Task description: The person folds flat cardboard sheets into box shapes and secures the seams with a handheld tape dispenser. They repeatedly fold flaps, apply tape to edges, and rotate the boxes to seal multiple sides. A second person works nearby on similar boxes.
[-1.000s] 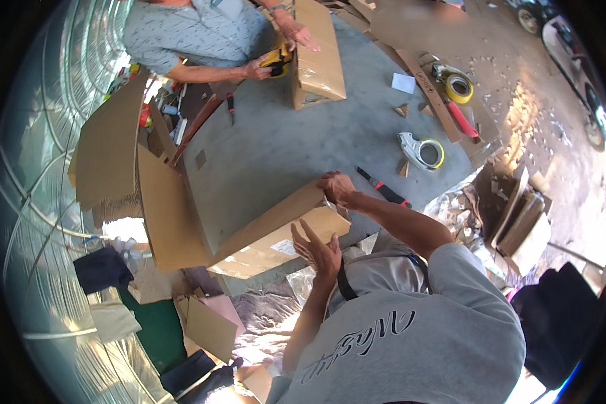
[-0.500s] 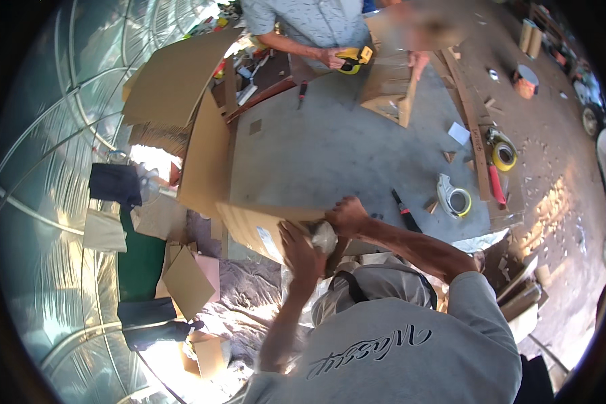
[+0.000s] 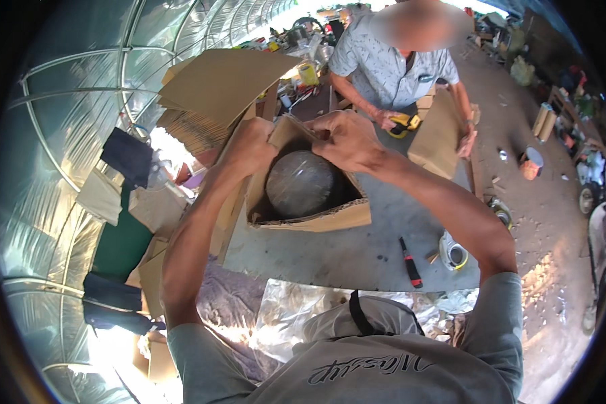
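A brown cardboard box (image 3: 333,219) stands on the grey tabletop with its end facing me unclosed. Inside it shows a round, dark grey, shiny object (image 3: 301,183), whose kind I cannot make out. My left hand (image 3: 252,143) is closed on the box's upper left edge. Gripping the far top edge of the same box is my right hand (image 3: 349,141), its fingers curled over the cardboard. Both forearms reach around the box from either side.
Across the grey table (image 3: 303,259) a person holds a yellow tape dispenser (image 3: 402,124) by another box (image 3: 441,138). A red-black utility knife (image 3: 411,262) and a white tape dispenser (image 3: 453,250) lie right of my box. Flat cardboard sheets (image 3: 222,84) are stacked at the left.
The box has moved farther onto the table and turned so its inside faces me. Both my hands have shifted to its far upper edges. The other person's box has turned too.
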Tool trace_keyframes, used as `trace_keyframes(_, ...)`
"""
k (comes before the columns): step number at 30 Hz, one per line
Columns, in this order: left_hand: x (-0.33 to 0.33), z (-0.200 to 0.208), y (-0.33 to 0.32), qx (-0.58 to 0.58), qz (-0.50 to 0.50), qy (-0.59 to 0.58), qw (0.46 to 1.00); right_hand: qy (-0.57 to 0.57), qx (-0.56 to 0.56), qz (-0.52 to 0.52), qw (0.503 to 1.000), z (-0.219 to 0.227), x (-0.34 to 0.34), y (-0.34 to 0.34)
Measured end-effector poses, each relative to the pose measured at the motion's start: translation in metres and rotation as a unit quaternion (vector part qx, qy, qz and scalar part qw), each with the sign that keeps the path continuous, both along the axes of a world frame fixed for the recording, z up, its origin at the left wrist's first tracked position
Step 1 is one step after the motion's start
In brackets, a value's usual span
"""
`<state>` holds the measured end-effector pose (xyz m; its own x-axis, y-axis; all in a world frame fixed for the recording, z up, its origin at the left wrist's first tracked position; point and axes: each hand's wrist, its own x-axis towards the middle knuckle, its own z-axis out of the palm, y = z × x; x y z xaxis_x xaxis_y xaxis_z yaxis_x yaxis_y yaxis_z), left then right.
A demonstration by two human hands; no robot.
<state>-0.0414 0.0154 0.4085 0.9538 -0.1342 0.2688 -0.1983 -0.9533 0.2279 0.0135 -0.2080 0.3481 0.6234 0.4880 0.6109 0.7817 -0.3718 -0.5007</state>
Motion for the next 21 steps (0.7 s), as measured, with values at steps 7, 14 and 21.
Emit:
trace_keyframes(7,0.069,-0.009,-0.009,0.064,-0.125,-0.005,0.99,0.003,-0.063,0.076,0.995,-0.004,0.048,-0.044)
trace_keyframes(14,0.084,-0.019,0.009,-0.049,-0.081,0.099,0.991,0.098,-0.22,-0.033,0.97,0.012,0.055,-0.027)
trace_keyframes(21,0.074,-0.033,0.041,-0.025,-0.207,0.075,0.975,0.214,-0.339,-0.064,0.914,0.042,0.031,-0.01)
